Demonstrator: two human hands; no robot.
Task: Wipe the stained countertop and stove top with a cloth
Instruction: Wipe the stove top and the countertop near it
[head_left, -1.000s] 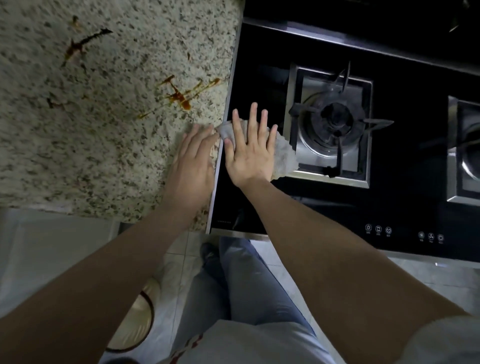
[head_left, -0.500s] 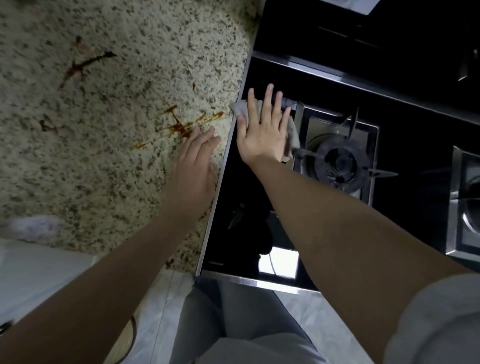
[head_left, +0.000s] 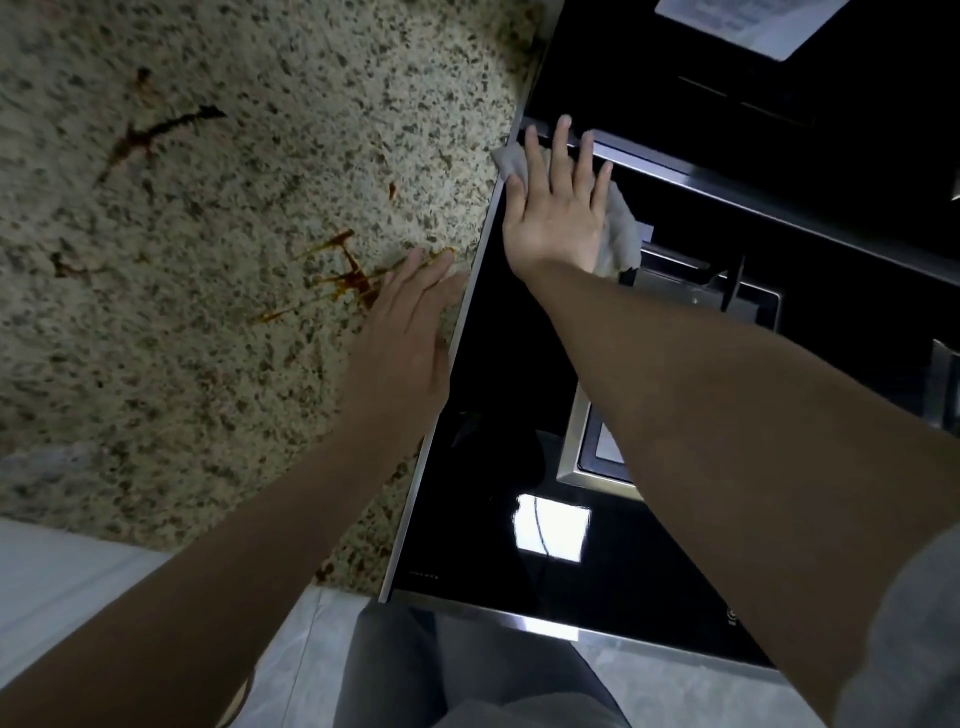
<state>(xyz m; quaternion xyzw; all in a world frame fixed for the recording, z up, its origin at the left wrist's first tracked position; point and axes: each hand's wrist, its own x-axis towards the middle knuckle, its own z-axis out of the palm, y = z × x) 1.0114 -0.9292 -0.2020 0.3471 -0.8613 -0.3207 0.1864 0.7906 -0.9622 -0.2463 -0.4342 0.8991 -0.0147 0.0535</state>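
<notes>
Your left hand (head_left: 400, 332) lies flat, fingers straight, on the countertop (head_left: 218, 332) just beside the stove top (head_left: 498, 374), its fingertips touching the brown stain (head_left: 348, 280); judgement: use it only as a brace and keep it off the mess. Farther out, your right hand (head_left: 556, 213) presses the cloth (head_left: 618, 228) flat on the stove top's far left corner, fingers (head_left: 561, 150) straight and spread, gripping nothing. The cloth shows beyond the thumb and the little-finger side, so keep even palm pressure, finish this corner, then carry the cloth left to the stains.
</notes>
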